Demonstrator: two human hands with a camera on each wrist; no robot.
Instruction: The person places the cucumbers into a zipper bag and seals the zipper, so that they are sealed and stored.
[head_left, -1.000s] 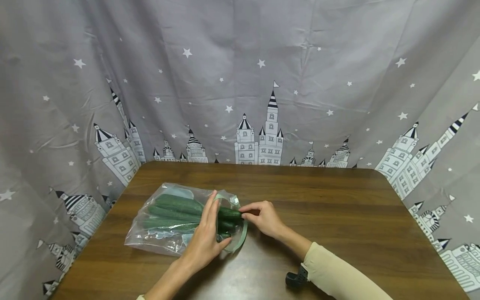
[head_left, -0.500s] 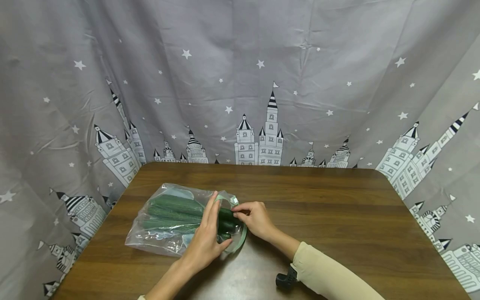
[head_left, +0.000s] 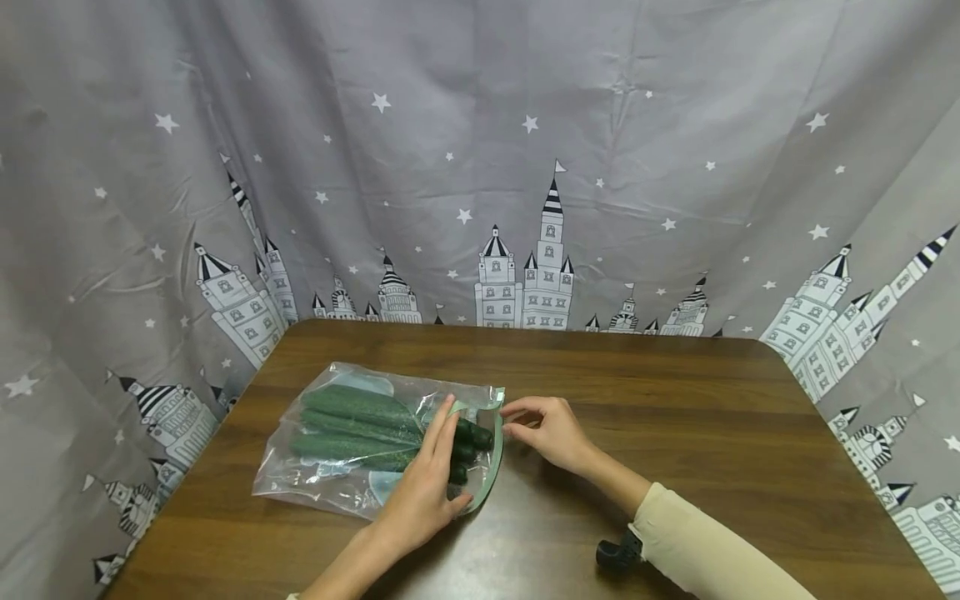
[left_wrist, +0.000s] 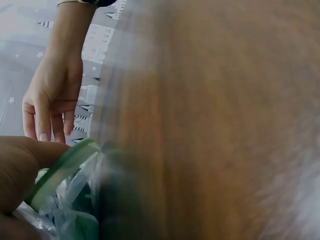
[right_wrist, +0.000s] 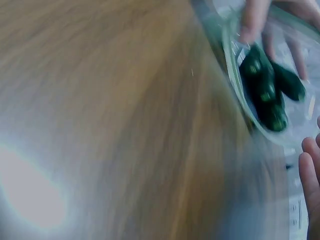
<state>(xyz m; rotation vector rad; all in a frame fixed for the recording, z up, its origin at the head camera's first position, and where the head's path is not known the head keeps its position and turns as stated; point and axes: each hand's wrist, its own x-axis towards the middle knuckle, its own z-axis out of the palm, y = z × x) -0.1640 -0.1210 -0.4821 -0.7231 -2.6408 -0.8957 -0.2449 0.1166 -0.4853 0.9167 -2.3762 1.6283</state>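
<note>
A clear plastic bag (head_left: pixel 288 475) with a pale green strip (head_left: pixel 491 471) along its mouth lies on its side on the table. Several dark green cucumbers (head_left: pixel 360 406) are inside it, their ends near the mouth. My left hand (head_left: pixel 423 492) rests across the mouth end, fingers straight and thumb spread toward the lower edge. The right wrist view looks into the mouth at the cucumber ends (right_wrist: pixel 267 92). Just right of the strip, my right hand (head_left: pixel 551 433) hovers by the bag's upper corner, fingers loosely bent and holding nothing.
The bag lies on the left half of a brown wooden table (head_left: pixel 675 400). A grey curtain (head_left: pixel 600 167) printed with castles and stars hangs behind and at both sides. A black device (head_left: pixel 618 552) is worn at the right wrist.
My right hand has drawn back rightward from the cucumber ends. The bag's green-edged mouth, rounded before, now stretches straighter past the ends. My left hand stays on the bag.
</note>
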